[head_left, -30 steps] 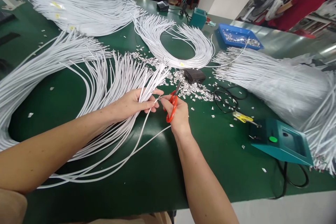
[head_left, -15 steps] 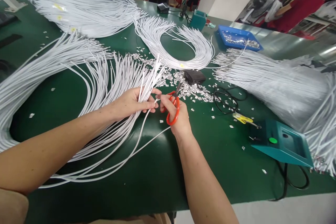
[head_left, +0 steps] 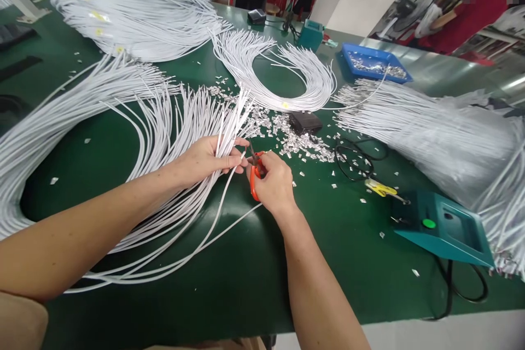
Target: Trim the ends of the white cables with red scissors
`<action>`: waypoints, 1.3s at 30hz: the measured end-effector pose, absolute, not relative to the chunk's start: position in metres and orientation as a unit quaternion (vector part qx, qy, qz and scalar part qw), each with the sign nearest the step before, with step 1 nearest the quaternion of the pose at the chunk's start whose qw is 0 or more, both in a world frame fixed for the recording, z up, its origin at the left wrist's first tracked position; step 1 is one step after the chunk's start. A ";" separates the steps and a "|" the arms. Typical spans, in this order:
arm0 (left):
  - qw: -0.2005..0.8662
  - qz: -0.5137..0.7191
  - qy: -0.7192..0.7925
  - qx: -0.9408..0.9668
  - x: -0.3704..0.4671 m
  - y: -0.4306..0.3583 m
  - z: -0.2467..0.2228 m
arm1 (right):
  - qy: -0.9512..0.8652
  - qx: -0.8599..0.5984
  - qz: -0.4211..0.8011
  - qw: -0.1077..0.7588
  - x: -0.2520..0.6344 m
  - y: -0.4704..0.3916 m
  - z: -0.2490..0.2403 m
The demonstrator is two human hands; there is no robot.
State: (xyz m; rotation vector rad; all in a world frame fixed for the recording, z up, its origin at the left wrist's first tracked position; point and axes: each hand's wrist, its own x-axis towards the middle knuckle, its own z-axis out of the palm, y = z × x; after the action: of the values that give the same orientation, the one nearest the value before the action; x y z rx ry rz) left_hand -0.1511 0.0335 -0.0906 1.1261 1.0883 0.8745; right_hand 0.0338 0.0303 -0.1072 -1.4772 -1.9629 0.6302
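A bunch of white cables (head_left: 230,130) stands in my left hand (head_left: 211,158), whose thumb and fingers are closed round it. One cable end sticks out at the fingertips, close to the scissor blades. My right hand (head_left: 274,178) is wrapped round orange-handled scissors (head_left: 255,175), their dark blades pointing up and left toward that end. Another white cable (head_left: 233,223) runs from the lower left to beneath my right hand. Many more white cables (head_left: 164,142) lie in a large curved bundle left of and behind my left hand.
Small silvery pieces (head_left: 303,145) are scattered beyond my hands, beside a black block (head_left: 304,122). A teal machine (head_left: 447,224) with a cord and a blue tray (head_left: 375,77) stand on the right. Further cable bundles (head_left: 274,95) lie behind. A person in red (head_left: 471,22) is at the back right.
My right hand has turned the scissors; their blades have swung from pointing up and right to pointing up and left, beside my left fingertips. The view has shifted slightly.
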 end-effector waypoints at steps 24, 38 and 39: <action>0.676 0.388 0.440 0.446 -0.142 0.027 -0.095 | -0.621 -0.503 0.328 0.504 0.023 0.022 -0.102; 0.633 0.385 0.475 0.475 -0.143 0.028 -0.092 | -0.479 -0.459 0.565 0.491 0.029 0.027 -0.089; 0.632 0.380 0.476 0.480 -0.143 0.027 -0.091 | -0.471 -0.453 0.587 0.478 0.029 0.028 -0.090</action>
State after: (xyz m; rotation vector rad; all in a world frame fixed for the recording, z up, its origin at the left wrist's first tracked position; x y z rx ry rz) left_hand -0.1428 0.0272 -0.0907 1.0979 1.0893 0.8696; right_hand 0.0287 0.0275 -0.0898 -1.1067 -1.1503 1.4335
